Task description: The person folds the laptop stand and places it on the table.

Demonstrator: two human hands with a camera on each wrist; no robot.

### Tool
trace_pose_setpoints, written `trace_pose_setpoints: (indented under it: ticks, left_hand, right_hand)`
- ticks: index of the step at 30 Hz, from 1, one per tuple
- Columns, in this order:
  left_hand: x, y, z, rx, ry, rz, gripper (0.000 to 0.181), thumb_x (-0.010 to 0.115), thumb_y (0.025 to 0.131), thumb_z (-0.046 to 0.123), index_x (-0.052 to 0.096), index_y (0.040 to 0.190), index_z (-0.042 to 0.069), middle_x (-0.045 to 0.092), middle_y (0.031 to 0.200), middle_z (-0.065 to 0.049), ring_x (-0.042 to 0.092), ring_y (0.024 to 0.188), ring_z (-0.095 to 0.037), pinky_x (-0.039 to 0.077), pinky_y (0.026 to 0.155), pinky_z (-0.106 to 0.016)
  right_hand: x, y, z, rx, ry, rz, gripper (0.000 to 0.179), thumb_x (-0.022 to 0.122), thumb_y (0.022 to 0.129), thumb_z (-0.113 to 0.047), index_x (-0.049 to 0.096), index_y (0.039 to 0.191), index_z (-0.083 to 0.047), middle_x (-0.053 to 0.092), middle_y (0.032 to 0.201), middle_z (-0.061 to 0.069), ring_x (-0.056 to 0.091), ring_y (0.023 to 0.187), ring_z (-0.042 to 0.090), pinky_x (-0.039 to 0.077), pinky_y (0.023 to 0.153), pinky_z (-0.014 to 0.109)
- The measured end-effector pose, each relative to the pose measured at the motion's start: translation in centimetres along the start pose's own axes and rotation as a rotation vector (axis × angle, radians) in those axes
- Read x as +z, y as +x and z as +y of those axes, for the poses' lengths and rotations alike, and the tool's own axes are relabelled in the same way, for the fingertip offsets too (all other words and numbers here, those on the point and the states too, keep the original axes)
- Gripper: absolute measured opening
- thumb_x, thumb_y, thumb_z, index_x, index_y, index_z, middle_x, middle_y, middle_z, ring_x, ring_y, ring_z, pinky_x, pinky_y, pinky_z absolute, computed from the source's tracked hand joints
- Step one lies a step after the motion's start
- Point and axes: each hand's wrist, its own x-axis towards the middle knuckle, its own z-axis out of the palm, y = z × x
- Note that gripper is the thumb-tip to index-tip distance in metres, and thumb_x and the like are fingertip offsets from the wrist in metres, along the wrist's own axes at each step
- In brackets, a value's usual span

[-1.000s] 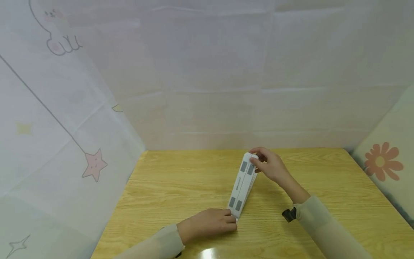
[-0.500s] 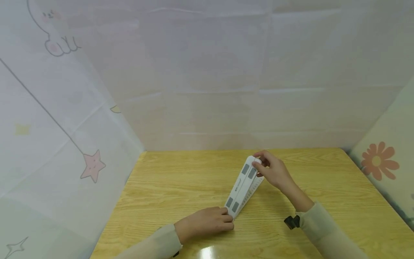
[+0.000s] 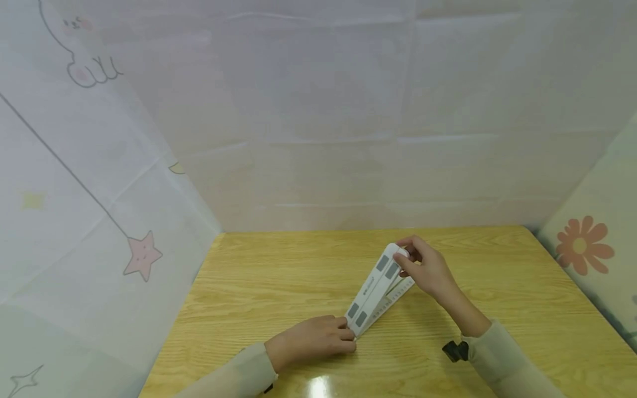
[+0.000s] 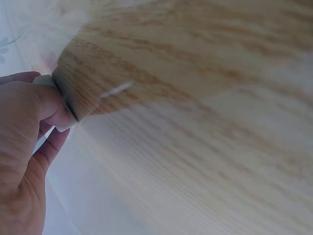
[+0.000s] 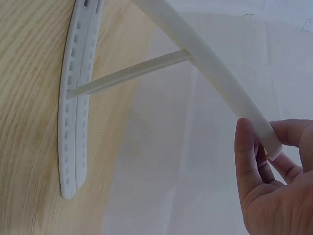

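Observation:
A white folding laptop stand (image 3: 369, 293) with grey pads slants over the table, its upper bars raised from its lower ones. At its near, hinged end my left hand (image 3: 314, 340) grips it low against the tabletop. The left wrist view shows a bit of the white end (image 4: 45, 79) between the thumb and fingers. My right hand (image 3: 427, 272) pinches the raised far end. In the right wrist view, a slotted lower bar (image 5: 71, 142) lies on the wood, and a thin strut (image 5: 132, 74) runs from its slots to the raised bar (image 5: 215, 68).
The wood-grain table (image 3: 259, 282) reaches back to a pale hanging cloth (image 3: 318, 138). Printed cloth with a pink star (image 3: 143, 255) stands at the left, and one with an orange flower (image 3: 584, 245) at the right.
The right hand has moved right and slightly nearer with the raised end. The gap between upper and lower bars has widened, showing more of the slotted bar. The left hand has shifted slightly left.

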Motion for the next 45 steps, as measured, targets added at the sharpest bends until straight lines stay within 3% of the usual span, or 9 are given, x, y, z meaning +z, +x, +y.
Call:
trace_pose_setpoints:
  ticks: [5,14,27,45]
  left_hand:
    - [0.1,0.0,-0.2,0.001,-0.024,-0.006,0.009,0.063,0.100,0.024,0.057,0.106,0.027,0.061,0.111,0.017,0.048,0.093,-0.004,0.044,0.081,-0.013]
    - [0.2,-0.3,-0.8,-0.009,0.024,-0.030,0.011,0.064,0.099,0.023,0.060,0.108,0.028,0.064,0.117,0.017,0.053,0.103,-0.003,0.046,0.088,-0.013]
    - [0.3,-0.7,-1.6,-0.056,-0.025,-0.022,0.003,0.058,0.103,0.026,0.059,0.099,0.026,0.063,0.112,0.019,0.047,0.094,-0.004,0.045,0.080,-0.014]
    - [0.2,-1.1,-0.9,-0.092,0.015,-0.005,0.004,0.061,0.102,0.025,0.060,0.104,0.022,0.066,0.118,0.017,0.054,0.101,-0.003,0.049,0.086,-0.015]
  right_hand:
    - [-0.1,-0.4,0.0,-0.010,0.007,0.010,0.031,0.066,0.100,-0.020,0.059,0.127,-0.005,0.060,0.091,0.011,0.069,0.074,0.028,0.061,0.064,0.026]
    - [-0.4,-0.8,0.0,0.010,0.013,0.015,0.032,0.067,0.100,-0.020,0.057,0.127,-0.005,0.060,0.091,0.011,0.067,0.072,0.019,0.061,0.064,0.027]
    - [-0.6,-1.2,-0.1,0.009,0.010,0.019,0.033,0.068,0.099,-0.017,0.055,0.125,-0.003,0.058,0.089,0.011,0.068,0.072,0.017,0.061,0.064,0.026]
    - [-1.5,-0.8,1.0,-0.030,0.037,-0.068,0.035,0.068,0.099,-0.023,0.054,0.124,-0.003,0.060,0.096,0.012,0.070,0.082,0.021,0.062,0.070,0.027]
